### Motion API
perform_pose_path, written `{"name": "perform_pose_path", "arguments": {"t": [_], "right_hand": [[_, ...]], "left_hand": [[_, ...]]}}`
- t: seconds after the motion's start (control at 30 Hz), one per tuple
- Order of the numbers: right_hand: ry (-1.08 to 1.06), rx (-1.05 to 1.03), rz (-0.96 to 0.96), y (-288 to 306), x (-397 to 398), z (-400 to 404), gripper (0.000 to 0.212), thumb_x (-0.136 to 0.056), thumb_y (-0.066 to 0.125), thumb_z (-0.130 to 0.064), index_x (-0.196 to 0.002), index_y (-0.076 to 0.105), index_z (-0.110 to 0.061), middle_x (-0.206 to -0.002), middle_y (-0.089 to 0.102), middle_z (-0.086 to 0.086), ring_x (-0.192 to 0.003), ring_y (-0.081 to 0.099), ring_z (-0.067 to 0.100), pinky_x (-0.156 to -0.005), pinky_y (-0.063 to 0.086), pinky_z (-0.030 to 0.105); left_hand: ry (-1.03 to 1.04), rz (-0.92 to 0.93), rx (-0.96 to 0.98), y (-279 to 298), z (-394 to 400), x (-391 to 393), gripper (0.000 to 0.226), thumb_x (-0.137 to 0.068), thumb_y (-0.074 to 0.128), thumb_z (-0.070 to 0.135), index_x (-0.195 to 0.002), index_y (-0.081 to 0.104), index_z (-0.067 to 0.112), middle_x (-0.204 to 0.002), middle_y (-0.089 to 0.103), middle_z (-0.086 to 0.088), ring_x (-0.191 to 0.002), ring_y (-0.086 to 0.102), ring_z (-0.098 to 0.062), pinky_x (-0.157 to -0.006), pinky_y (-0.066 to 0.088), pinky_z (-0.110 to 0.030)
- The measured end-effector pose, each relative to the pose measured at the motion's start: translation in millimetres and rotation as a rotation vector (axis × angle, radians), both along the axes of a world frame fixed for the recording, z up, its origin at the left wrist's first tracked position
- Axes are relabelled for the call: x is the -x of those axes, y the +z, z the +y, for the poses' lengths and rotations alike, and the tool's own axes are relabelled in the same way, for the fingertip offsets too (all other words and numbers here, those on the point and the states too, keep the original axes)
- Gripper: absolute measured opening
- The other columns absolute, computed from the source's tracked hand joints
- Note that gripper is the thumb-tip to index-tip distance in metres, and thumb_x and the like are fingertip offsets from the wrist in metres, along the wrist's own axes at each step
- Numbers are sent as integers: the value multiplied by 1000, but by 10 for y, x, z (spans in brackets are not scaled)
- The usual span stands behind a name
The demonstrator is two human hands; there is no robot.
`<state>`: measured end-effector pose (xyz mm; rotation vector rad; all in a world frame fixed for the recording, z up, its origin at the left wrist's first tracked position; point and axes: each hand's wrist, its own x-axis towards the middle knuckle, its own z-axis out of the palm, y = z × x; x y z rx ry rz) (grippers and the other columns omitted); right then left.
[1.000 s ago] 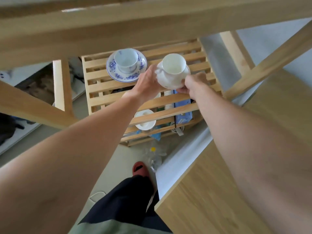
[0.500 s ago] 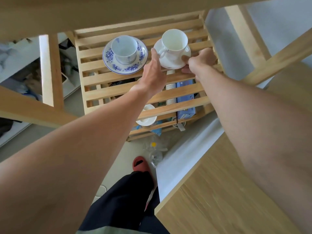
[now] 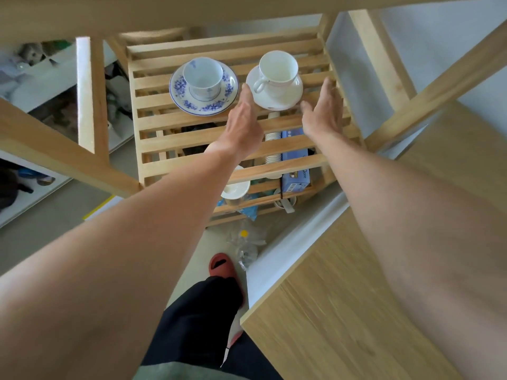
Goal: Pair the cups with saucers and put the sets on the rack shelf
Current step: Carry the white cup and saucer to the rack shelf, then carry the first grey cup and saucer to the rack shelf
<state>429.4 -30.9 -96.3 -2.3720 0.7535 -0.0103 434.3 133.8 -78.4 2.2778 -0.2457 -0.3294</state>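
Note:
A plain white cup [image 3: 278, 68] stands on its white saucer [image 3: 285, 98] on the slatted wooden rack shelf [image 3: 192, 138], at the right. To its left a blue-flowered cup [image 3: 203, 76] sits on a matching saucer [image 3: 181, 87]. My left hand [image 3: 244, 124] is open just left of the white saucer, fingertips near its rim. Just right of that saucer, my right hand [image 3: 323, 113] is open and holds nothing. Both hands are off the white set.
Below the slats, a lower shelf holds a white cup and saucer [image 3: 236, 189], a stack of paper cups [image 3: 273, 149] and a blue box [image 3: 295, 171]. Wooden frame beams [image 3: 428, 86] cross above. A wooden tabletop [image 3: 343, 325] is at lower right; my red slipper [image 3: 222, 266] is on the floor.
The white cup and saucer came down onto the shelf beside the blue set. Both hands let go of it and opened, drawing back slightly.

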Motion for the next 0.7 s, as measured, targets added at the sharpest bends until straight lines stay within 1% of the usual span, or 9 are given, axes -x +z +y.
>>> {"name": "perform_pose_path", "arguments": {"t": [0.1, 0.2, 0.27, 0.33, 0.4, 0.5, 0.6, 0.63, 0.7], "right_hand": [[43, 30, 3, 30, 101, -4, 73, -104, 47, -30, -161, 4, -16, -169, 6, 10, -155, 7, 27, -123, 9, 43], [88, 59, 4, 92, 294, -1, 72, -105, 45, -33, -161, 4, -17, -169, 7, 10, -155, 10, 28, -123, 12, 45], [87, 46, 2, 166, 497, -15, 70, -105, 44, -33, -161, 5, -19, -169, 8, 9, -155, 11, 27, -122, 14, 47], [112, 65, -14, 252, 771, -80, 67, -105, 42, -33, -161, 8, -18, -168, 13, 9, -153, 16, 29, -122, 19, 48], [173, 131, -28, 331, 1078, -210, 59, -106, 40, -30, -159, 17, -18, -164, 25, 9, -147, 30, 32, -117, 30, 48], [253, 228, -12, 484, 1578, -540, 52, -106, 41, -24, -156, 29, -16, -156, 40, 11, -133, 45, 36, -109, 40, 48], [195, 305, 7, 669, 2151, -995, 52, -104, 46, -22, -153, 35, -12, -151, 46, 15, -129, 49, 41, -106, 41, 47], [162, 312, 15, 719, 2359, -1154, 52, -103, 46, -22, -153, 35, -12, -153, 44, 16, -131, 48, 41, -106, 41, 47], [82, 311, 41, 792, 2802, -1482, 54, -103, 45, -23, -155, 33, -14, -157, 40, 16, -137, 43, 39, -110, 38, 46]], "left_hand": [[-1, -35, 1, 31, -16, 67, 75, -85, 35, -17, -154, 15, 8, -138, 46, -10, -119, 48, -23, -86, 28, -15], [-25, -53, -32, 44, 30, 201, 69, -87, 37, -14, -151, 19, 6, -145, 42, -16, -128, 46, -31, -95, 33, -24], [-33, -22, -84, 67, 46, 382, 70, -91, 34, -12, -154, 12, 6, -157, 27, -18, -142, 33, -33, -111, 30, -30], [-68, 3, -162, 113, 10, 643, 65, -97, 33, -6, -156, 6, 2, -164, 8, -18, -151, 14, -30, -121, 17, -35], [-129, -21, -206, 156, -94, 918, 57, -104, 33, 9, -154, 9, -3, -164, 4, -19, -152, 9, -31, -122, 13, -38], [-137, -23, -179, 242, -385, 1346, 64, -106, 30, 31, -156, 2, 3, -164, 10, -17, -149, 20, -33, -119, 22, -42], [-236, -51, -185, 311, -798, 1772, 65, -104, 32, 33, -156, 4, 6, -160, 23, -18, -137, 37, -41, -106, 34, -48], [-269, -51, -186, 345, -939, 1935, 65, -104, 32, 33, -156, 4, 7, -161, 22, -17, -137, 37, -41, -106, 35, -49], [-327, -51, -172, 383, -1211, 2278, 66, -104, 33, 34, -157, 2, 9, -164, 14, -12, -144, 29, -37, -114, 28, -49]]}}
